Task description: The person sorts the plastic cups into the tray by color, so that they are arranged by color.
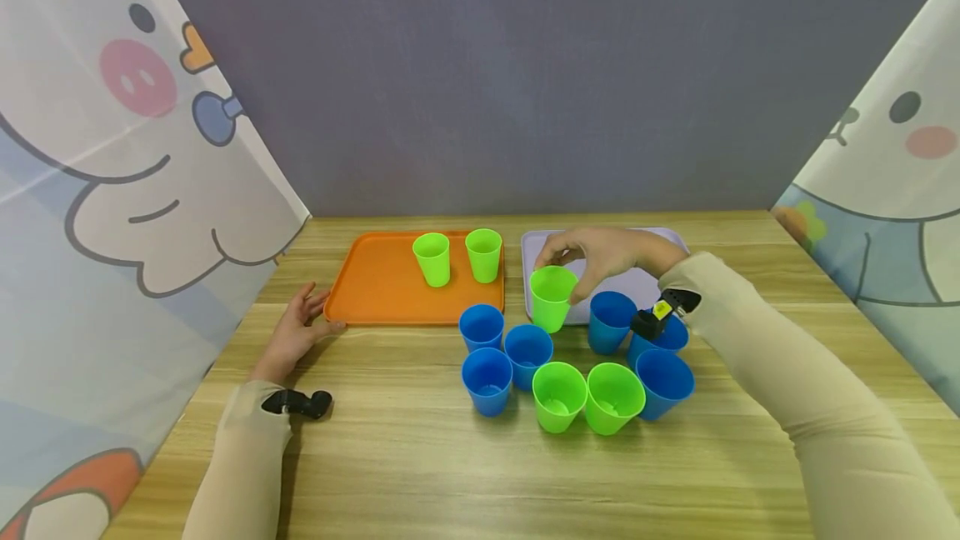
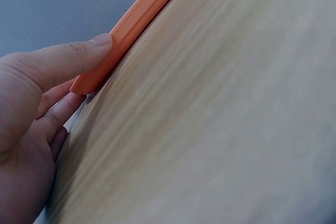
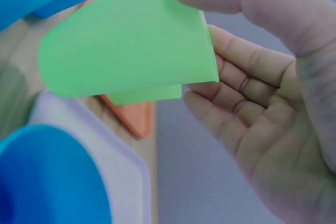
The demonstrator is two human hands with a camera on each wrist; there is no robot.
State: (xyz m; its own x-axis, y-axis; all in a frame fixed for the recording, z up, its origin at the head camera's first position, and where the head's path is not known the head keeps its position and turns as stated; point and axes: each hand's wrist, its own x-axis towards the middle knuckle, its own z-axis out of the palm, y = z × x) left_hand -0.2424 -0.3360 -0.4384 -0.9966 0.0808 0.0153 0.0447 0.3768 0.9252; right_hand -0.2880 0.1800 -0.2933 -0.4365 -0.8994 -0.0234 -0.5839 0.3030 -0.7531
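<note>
In the head view my right hand [image 1: 611, 250] grips a green cup [image 1: 552, 312] near its rim, thumb on one side and fingers on the other, over the front edge of the lavender tray [image 1: 636, 282]. The right wrist view shows this green cup [image 3: 131, 45] between thumb and fingers. At the left, my left hand [image 1: 291, 342] holds the near left corner of the orange tray [image 1: 378, 294]. Its thumb presses on the tray's rim [image 2: 128, 30], with the fingers behind the corner. Two green cups, one left [image 1: 433, 265] and one right [image 1: 483, 259], stand on the orange tray.
Three blue cups [image 1: 487, 394] cluster upright on the wooden table left of two green cups [image 1: 558, 419]. More blue cups [image 1: 609, 330] stand at the right, partly hidden by the right wrist camera [image 1: 654, 322]. A grey wall [image 1: 480, 90] rises behind both trays.
</note>
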